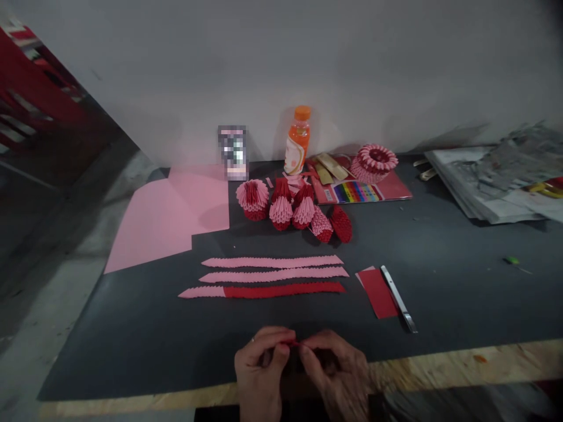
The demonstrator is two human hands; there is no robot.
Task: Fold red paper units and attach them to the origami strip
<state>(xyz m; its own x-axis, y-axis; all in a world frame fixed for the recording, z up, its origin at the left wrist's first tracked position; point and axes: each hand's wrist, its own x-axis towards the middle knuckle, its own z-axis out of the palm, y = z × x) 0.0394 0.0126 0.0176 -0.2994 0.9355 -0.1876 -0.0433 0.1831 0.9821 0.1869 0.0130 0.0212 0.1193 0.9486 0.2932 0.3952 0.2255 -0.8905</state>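
Observation:
My left hand (260, 363) and my right hand (338, 366) meet at the near edge of the table, both pinching a small piece of red paper (291, 342). Fingertips hide most of the piece, so its folds cannot be made out. Beyond my hands lies a zigzag-edged paper strip (281, 290), pink at its left end and red along the rest. Two all-pink strips (272, 274) are laid parallel behind it. To the right of my right hand are a few red paper rectangles (379, 296), with a metal-coloured craft knife (398, 299) resting across their edge.
Folded-paper pieces (281, 208) in pink and red stand mid-table, with an orange drink bottle (299, 140) behind. A round paper piece (373, 163) rests on a coloured-paper pack (391, 189). Pink sheets (176, 217) lie left, a blurred phone (233, 153) leans on the wall, and papers (475, 193) are piled right.

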